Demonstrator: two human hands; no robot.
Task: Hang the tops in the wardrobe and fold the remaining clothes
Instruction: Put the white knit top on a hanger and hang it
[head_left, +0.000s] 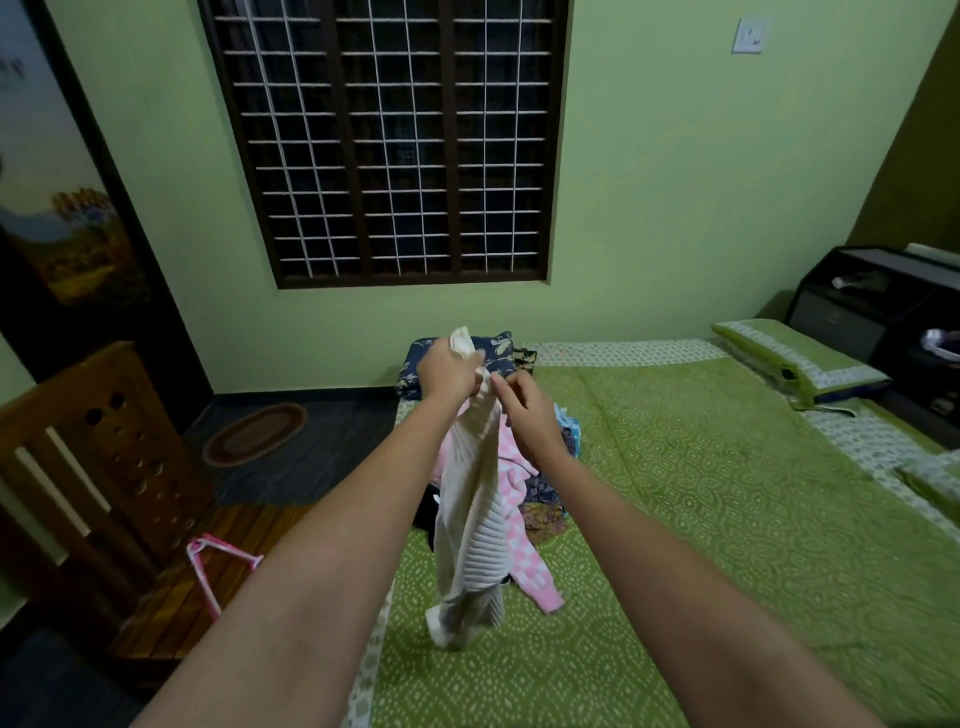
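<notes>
A cream ribbed knit top (470, 530) hangs in the air above the green bed (701, 519). My left hand (449, 374) grips its upper end, with a bit of fabric sticking up past the fist. My right hand (524, 410) is just right of it, thumb and fingers pinching the fabric near the top. The garment's lower end bunches on the bedspread. Behind it lies a pile of clothes: a pink checked piece (524, 551), a blue patterned piece (569, 431) and dark ones (428, 512). A folded navy printed garment (498, 345) sits at the bed's far edge.
A pink plastic hanger (208, 566) lies on a wooden bench at the left. A carved wooden stand (88, 441) is beside it, with an oval mat (254, 434) on the dark floor. Pillows (795, 358) and a dark bedside unit (883, 312) stand at the right. A barred window (384, 140) faces me.
</notes>
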